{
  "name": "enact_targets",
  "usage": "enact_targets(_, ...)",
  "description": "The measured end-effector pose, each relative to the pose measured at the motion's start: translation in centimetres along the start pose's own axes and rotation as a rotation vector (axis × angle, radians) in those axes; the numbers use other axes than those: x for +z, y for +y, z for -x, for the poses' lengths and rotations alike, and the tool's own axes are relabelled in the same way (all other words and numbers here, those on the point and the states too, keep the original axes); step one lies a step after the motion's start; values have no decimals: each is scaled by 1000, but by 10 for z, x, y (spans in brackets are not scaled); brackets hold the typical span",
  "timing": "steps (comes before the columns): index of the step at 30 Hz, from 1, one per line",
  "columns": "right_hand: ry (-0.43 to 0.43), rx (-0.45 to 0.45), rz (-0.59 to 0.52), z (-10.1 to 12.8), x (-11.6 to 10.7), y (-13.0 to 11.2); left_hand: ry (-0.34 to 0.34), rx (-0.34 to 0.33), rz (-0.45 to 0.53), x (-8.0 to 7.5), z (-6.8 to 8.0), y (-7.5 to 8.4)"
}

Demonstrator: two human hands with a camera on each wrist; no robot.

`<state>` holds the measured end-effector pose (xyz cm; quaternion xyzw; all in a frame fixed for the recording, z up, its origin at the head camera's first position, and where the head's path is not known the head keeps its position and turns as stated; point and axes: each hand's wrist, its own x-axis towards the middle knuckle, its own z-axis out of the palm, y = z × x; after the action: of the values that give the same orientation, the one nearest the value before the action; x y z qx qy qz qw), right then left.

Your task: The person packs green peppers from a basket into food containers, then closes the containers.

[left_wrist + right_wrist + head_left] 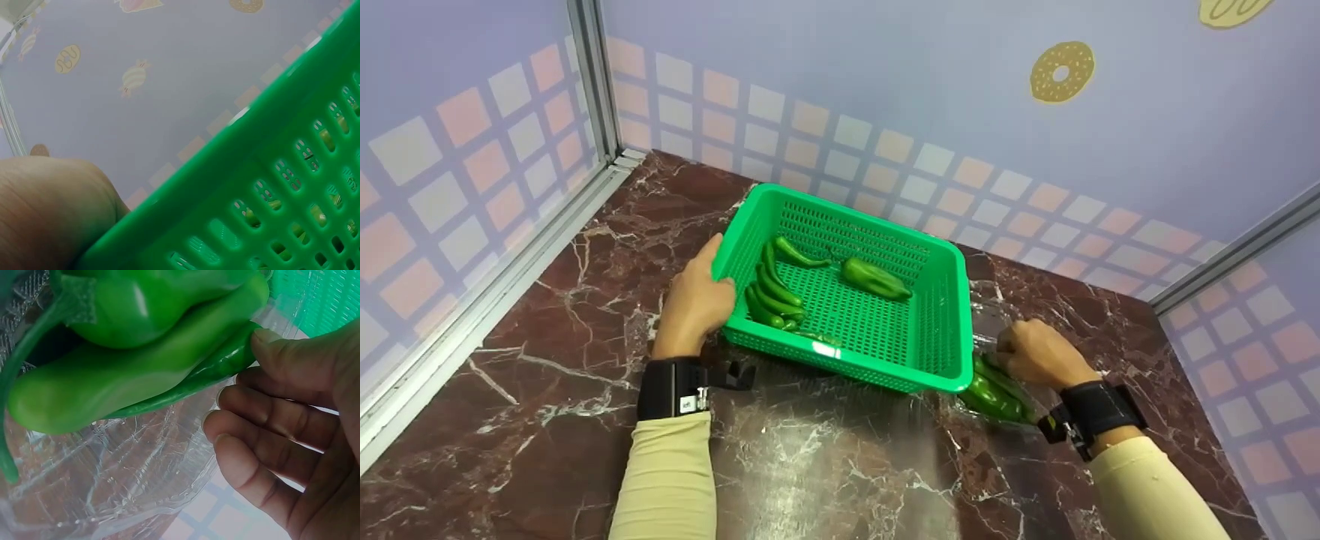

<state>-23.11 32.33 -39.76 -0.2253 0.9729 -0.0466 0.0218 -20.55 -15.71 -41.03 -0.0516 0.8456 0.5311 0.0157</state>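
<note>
My left hand (695, 304) grips the left rim of a green perforated plastic basket (851, 366), thumb over the edge. Several slim green chili peppers (778, 285) lie at the left inside the basket, and one thicker green pepper (875, 279) lies toward the back. Right of the basket, my right hand (1042, 352) is over more green peppers (994, 397) in clear plastic (140, 461). Close up in the right wrist view, its thumb and index finger pinch the end of a dark green chili pepper (219, 365), beside a lighter long pepper (129, 382) and a rounder one.
The basket and plastic stand on a dark red marbled surface (585, 450) with white veins. A lilac wall (885, 90) with printed checks and a doughnut rises behind. Metal corner strips (594, 82) and side walls bound the surface left and right.
</note>
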Motion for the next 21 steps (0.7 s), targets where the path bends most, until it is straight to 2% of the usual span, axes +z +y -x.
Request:
enact_targets(7, 3, -6, 10, 0, 1, 0, 13, 0, -21, 0, 1, 0)
enact_targets(21, -14, 14, 9, 2, 0, -1, 8, -22, 10, 1, 0, 0)
